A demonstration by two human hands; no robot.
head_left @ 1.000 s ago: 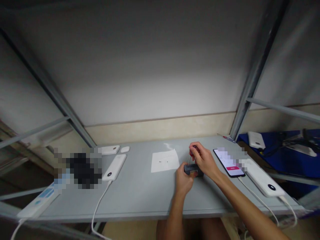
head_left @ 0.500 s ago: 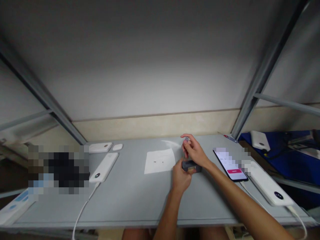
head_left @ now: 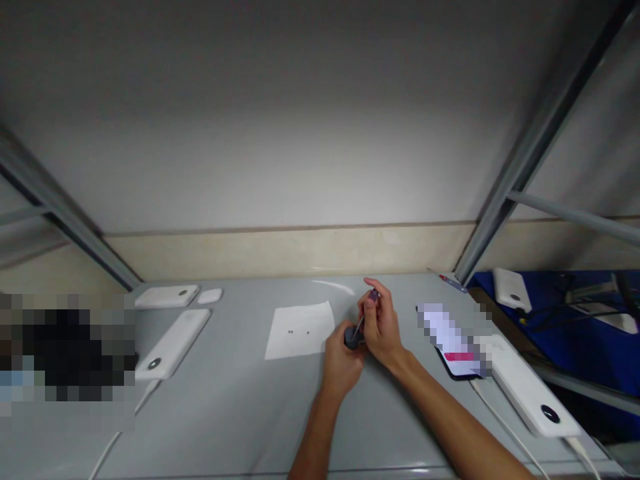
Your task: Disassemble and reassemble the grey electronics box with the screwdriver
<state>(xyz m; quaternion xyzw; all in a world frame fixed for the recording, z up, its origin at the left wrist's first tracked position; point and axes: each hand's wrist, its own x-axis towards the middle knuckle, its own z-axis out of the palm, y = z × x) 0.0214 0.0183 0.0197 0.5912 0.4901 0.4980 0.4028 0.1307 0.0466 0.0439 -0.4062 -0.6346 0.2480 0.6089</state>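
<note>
My left hand point(head_left: 342, 363) is closed around a small dark grey device point(head_left: 353, 337), most of it hidden by the fingers. In my right hand point(head_left: 384, 328) is a thin screwdriver point(head_left: 359, 325), its handle near the thumb and its metal shaft slanting down to the device. The index finger of that hand reaches up by the handle's end. Just left of my hands lies a sheet of white paper point(head_left: 299, 340), with a few tiny dark pieces point(head_left: 291, 331) on it, too small to make out.
On the grey table point(head_left: 225, 413) at right are a phone point(head_left: 459, 358), a cabled white power bank point(head_left: 530, 390) and a pen-like tool point(head_left: 453, 283). At left lie another white power bank point(head_left: 175, 343), a white device point(head_left: 167, 296) and a small white case point(head_left: 210, 296).
The device has turned in my left hand, and the screwdriver, upright before, now slants. My view has shifted, so table objects at left appear further left.
</note>
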